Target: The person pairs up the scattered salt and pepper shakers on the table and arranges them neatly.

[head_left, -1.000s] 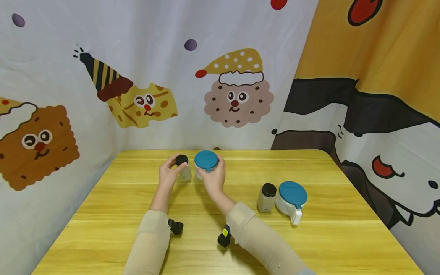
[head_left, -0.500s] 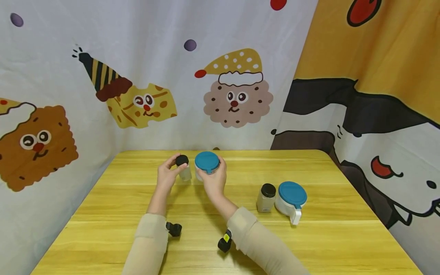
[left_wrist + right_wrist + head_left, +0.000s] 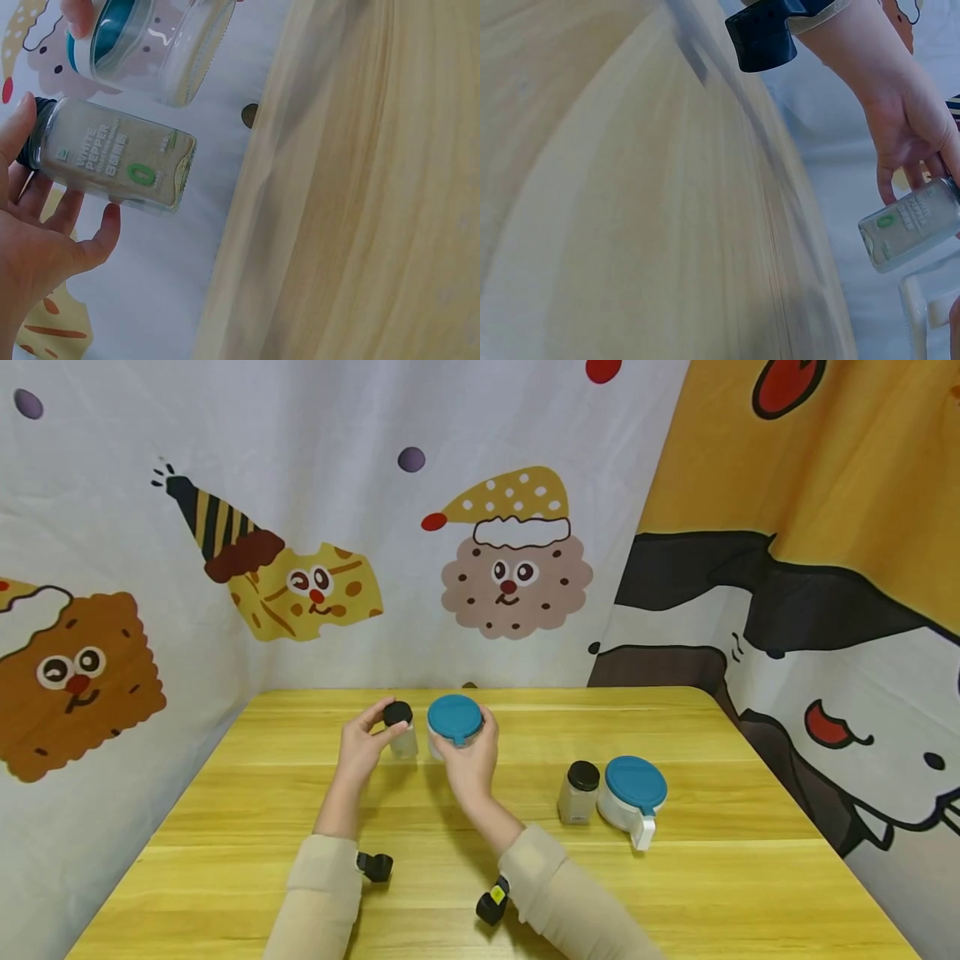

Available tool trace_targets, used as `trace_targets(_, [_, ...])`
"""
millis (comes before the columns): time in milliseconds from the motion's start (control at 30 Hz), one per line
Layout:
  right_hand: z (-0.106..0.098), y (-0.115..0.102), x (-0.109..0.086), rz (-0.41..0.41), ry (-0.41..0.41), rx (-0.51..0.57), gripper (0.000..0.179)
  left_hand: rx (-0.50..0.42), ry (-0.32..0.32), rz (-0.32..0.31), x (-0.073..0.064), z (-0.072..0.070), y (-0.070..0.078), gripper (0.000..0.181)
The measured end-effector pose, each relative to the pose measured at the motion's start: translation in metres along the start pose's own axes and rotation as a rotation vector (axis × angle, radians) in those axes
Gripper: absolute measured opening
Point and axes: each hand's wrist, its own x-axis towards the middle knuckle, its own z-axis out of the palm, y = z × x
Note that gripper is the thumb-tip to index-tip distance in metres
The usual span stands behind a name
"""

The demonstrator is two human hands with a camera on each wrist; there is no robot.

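Note:
My left hand [image 3: 362, 745] grips a small clear pepper jar [image 3: 112, 154] by its black lid, with thumb and fingers round the top. Its label reads "White Pepper". Close beside it, my right hand [image 3: 471, 756] holds a clear seasoning jar with a blue lid [image 3: 454, 718], thumb on the near side and fingers round the far right. The left wrist view shows both jars held above the table. Only a sliver of my right hand [image 3: 955, 330] shows in the right wrist view, by the seasoning jar's clear wall [image 3: 930, 289].
On the right of the wooden table [image 3: 675, 902] stand a second black-lidded jar [image 3: 577, 802] and a second blue-lidded seasoning jar [image 3: 635, 783] with a white handle, side by side. A patterned cloth [image 3: 330, 652] hangs behind the table's far edge.
Both held jars have shifted slightly toward me and to the right. My grip on each stays the same. The head view has turned a little; the pair on the right stands still.

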Motion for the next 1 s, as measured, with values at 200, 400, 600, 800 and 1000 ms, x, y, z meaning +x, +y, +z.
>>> trace_targets(200, [-0.004,-0.002,-0.005,-0.001,0.009,0.017,0.082,-0.001,-0.022,0.042,0.002,0.001,-0.007,0.049])
trace_targets(400, [-0.009,-0.001,-0.011,0.007,0.021,0.023,0.083,0.010,-0.027,0.058,-0.003,0.000,-0.008,0.049])
trace_targets(600, [-0.012,0.000,-0.016,0.025,0.020,0.012,0.083,0.031,-0.054,0.036,-0.007,-0.001,-0.006,0.050])
trace_targets(800, [-0.015,0.002,-0.020,0.046,0.033,0.011,0.083,0.016,-0.109,0.016,-0.016,0.001,0.010,0.049])
trace_targets(1000, [-0.018,0.000,-0.022,0.040,0.050,0.026,0.084,0.029,-0.140,0.014,-0.027,0.002,0.027,0.049])
